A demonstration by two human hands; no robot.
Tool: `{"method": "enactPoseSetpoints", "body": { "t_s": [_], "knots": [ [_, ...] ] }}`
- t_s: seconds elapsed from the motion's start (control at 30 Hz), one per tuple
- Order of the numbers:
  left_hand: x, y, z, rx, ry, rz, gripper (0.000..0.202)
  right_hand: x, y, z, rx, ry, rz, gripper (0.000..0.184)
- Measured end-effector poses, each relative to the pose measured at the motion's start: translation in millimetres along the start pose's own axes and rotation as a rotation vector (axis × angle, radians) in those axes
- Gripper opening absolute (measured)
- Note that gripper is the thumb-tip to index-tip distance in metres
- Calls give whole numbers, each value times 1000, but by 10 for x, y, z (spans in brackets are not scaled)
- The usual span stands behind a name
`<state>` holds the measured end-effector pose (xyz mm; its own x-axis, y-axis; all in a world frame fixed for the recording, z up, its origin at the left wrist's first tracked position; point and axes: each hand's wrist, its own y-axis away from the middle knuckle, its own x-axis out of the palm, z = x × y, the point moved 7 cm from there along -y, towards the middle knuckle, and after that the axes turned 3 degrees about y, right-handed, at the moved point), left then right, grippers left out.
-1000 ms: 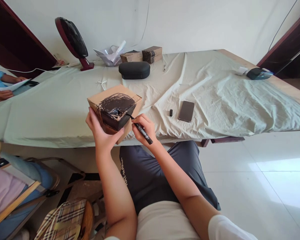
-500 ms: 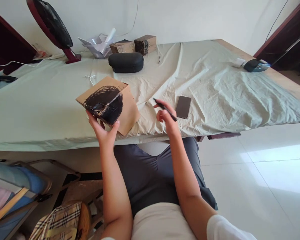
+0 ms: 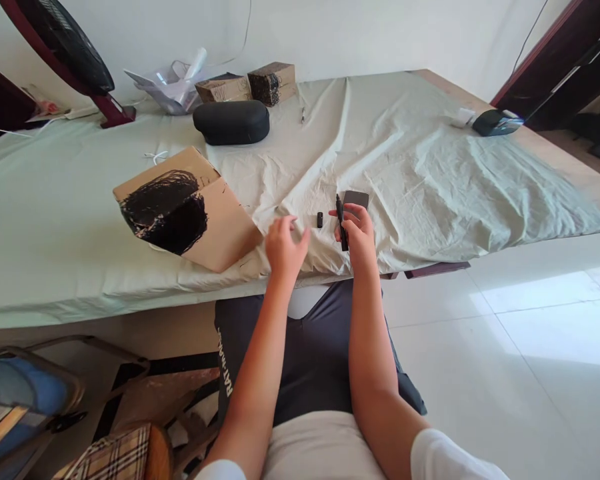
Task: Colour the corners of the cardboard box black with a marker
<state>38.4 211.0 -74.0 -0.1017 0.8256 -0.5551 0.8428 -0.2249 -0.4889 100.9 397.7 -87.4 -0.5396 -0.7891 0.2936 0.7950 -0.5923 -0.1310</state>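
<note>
A cardboard box point(image 3: 215, 220) with a large black scribbled patch lies on the cloth-covered table point(image 3: 430, 173), left of my hands. My right hand point(image 3: 356, 230) is closed round a black marker point(image 3: 341, 222), tip pointing away, just in front of a dark phone point(image 3: 356, 199). The small black marker cap point(image 3: 320, 219) lies on the cloth between my hands. My left hand point(image 3: 285, 245) hovers over the table edge with fingers apart and nothing in it, a short way left of the cap.
At the back stand a black oval case point(image 3: 231, 122), two small cardboard boxes point(image 3: 250, 85), a crumpled plastic bag point(image 3: 167, 83) and a red-framed fan point(image 3: 60, 47). A dark device point(image 3: 495, 122) sits far right. A chair point(image 3: 40, 393) and plaid bag point(image 3: 110, 457) are lower left.
My left hand let go of the box, which now rests on the table, and moved right toward the cap. My right hand carried the marker away from the box to beside the phone.
</note>
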Motion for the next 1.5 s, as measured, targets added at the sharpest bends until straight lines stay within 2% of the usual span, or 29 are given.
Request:
{"method": "enactPoseSetpoints", "body": {
  "t_s": [0.07, 0.1, 0.13, 0.2, 0.27, 0.37, 0.5, 0.63, 0.77, 0.97, 1.13, 1.33, 1.5],
  "knots": [
    [422, -145, -2, -116, -56, 158, 43, -44, -24, 5, -2, 36, -8, 34],
    [566, -202, -3, -141, -52, 198, 39, -74, -31, 14, -3, 60, -14, 34],
    [662, -250, -3, -146, -29, 215, 31, -111, -32, 26, -4, 87, -23, 33],
    [726, -299, 25, -135, 36, 215, 18, -198, -20, 61, -4, 142, -38, 32],
    [655, -283, 98, -122, 114, 196, 22, -270, 6, 99, 6, 188, -20, 30],
    [404, -184, 241, -106, 219, 167, 31, -264, 56, 152, 32, 223, 96, 27],
    [30, -78, 335, -54, 278, 172, 25, -73, 128, 220, 77, 267, 235, 24],
    [-193, -56, 304, -9, 328, 239, 28, 201, 203, 262, 121, 317, 351, 22],
    [-282, -62, 246, -35, 413, 218, 37, 374, 258, 250, 145, 347, 421, 22],
    [-339, -49, 195, -127, 524, 114, 42, 505, 278, 124, 147, 258, 344, 28],
    [-465, -24, 350, -288, 391, 18, 36, 631, 302, 90, 122, 276, 319, 31],
    [-619, -75, 522, -347, 584, -39, 24, 724, 326, 137, 160, 194, 367, 35],
    [-659, -76, 582, -405, 692, -111, 39, 777, 371, 178, 139, 254, 411, 35]
  ]
}}
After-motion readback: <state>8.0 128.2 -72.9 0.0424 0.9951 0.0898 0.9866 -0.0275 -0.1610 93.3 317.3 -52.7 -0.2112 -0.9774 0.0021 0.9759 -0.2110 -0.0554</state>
